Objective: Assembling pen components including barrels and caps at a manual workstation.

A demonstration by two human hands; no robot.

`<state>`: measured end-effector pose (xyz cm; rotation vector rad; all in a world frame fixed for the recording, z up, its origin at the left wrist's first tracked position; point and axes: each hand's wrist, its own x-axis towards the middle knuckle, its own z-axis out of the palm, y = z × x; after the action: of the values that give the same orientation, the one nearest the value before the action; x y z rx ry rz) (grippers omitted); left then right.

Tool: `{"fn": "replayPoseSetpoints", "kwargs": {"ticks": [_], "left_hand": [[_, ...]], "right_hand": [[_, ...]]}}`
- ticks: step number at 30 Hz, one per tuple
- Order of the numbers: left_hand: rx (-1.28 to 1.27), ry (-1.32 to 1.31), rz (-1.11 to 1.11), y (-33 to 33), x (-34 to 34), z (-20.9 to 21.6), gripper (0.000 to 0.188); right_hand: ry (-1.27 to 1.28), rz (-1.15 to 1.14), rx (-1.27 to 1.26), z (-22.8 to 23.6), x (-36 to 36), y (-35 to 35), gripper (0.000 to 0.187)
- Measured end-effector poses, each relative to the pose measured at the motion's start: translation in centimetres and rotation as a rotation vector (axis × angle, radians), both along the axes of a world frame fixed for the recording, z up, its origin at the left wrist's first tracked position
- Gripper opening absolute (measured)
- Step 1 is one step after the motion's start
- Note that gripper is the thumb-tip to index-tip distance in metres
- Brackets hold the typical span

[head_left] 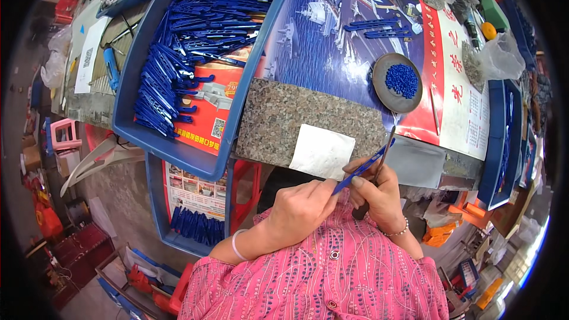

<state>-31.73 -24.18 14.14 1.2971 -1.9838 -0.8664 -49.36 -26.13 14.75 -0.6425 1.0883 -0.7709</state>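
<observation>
My left hand (302, 210) is closed on the lower end of a slim, glossy blue piece (368, 165) that slants up and to the right. Close beside it, my right hand (384, 197) grips a thin pointed tool (387, 147) with a dark handle. The right thumb also presses against the blue piece, and the tool's shaft runs alongside the piece's upper end. Both hands are in front of my chest, just off the table's near edge. A folded white paper (320, 151) lies just beyond them on a speckled stone slab (308, 106).
A large blue tray (127, 106) heaped with similar blue pieces stands to the left, a second tray (160, 225) below it. A round dish (382, 99) holds tiny blue beads. Several blue pieces (382, 28) lie on the poster. Another blue tray (493, 142) is at the right.
</observation>
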Motion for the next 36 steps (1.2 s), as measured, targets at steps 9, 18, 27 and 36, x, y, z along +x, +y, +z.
{"fn": "replayPoseSetpoints", "kwargs": {"ticks": [9,18,27,36], "left_hand": [[0.559,0.598,0.123,-0.1,-0.2,-0.4,0.017],[1.348,1.53,0.068,-0.3,1.3,-2.5,0.021],[1.539,1.71,0.191,-0.4,0.8,-2.5,0.021],[1.319,1.616,0.195,-0.6,0.1,-1.7,0.026]], "right_hand": [[0.298,0.141,-0.24,0.4,0.8,-1.3,0.014],[0.174,0.243,-0.182,0.8,2.0,-3.2,0.018],[0.167,0.269,-0.179,0.3,1.5,-2.7,0.017],[0.227,0.35,-0.155,1.3,1.1,-2.5,0.025]]}}
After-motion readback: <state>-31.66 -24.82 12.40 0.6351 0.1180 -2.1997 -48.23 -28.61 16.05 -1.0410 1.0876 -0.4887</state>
